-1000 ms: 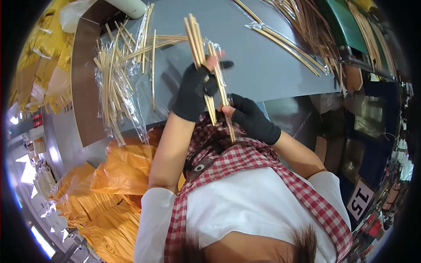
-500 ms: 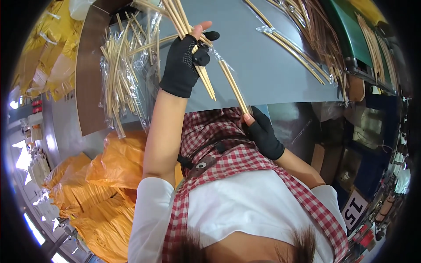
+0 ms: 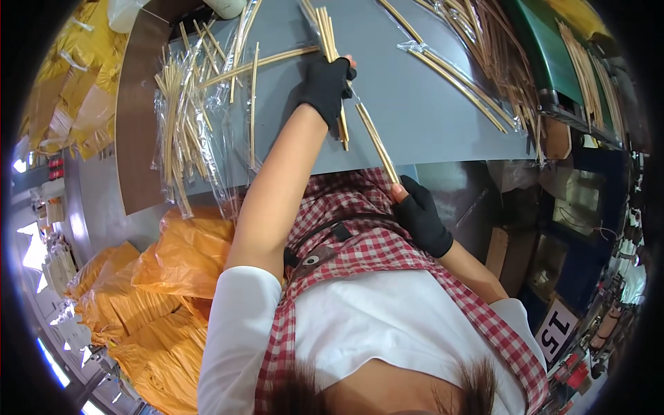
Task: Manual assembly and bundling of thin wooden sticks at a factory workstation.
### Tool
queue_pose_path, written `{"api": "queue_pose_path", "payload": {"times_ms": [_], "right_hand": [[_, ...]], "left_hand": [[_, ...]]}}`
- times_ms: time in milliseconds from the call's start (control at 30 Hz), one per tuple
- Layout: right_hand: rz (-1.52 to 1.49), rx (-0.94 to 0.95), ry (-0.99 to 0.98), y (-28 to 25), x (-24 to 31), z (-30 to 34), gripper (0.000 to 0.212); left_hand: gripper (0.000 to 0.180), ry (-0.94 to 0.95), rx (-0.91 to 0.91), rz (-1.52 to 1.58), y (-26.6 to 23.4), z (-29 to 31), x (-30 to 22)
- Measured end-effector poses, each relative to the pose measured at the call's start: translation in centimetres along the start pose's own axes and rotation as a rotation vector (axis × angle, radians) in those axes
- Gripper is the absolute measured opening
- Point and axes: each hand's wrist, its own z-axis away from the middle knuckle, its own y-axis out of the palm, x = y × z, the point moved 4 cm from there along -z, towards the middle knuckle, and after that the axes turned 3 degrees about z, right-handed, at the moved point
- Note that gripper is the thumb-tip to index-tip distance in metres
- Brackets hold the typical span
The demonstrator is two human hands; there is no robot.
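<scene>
My left hand, in a black fingerless glove, is closed around a bunch of wooden chopsticks above the grey tabletop. Their ends stick out above and below the fist. Close to the table's near edge, my right hand, gloved the same way, pinches the lower end of a pair of chopsticks between thumb and fingers. This pair slants up toward my left hand, and its upper end stops just below that fist. Clear film shows near its upper end.
A heap of chopsticks in clear sleeves lies at the table's left. More wrapped chopsticks lie at the right, beside a green surface bearing loose sticks. Orange plastic bags bulge below the table's left side.
My left hand has shifted right, and its bunch stands more upright; the thumb, stretched out before, is folded in. My right hand has moved slightly right and down with its pair.
</scene>
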Motion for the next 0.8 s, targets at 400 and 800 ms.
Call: {"api": "queue_pose_path", "payload": {"times_ms": [400,800], "right_hand": [[-0.035,-0.090,0.073,-1.2,0.4,2.6,0.031],[-0.139,0.049,0.158,-3.0,-0.1,1.3,0.024]], "left_hand": [[0.023,-0.021,0.000,-0.030,3.8,0.9,-0.3],[0.024,0.297,0.169,0.093,-0.8,3.5,-6.0]]}}
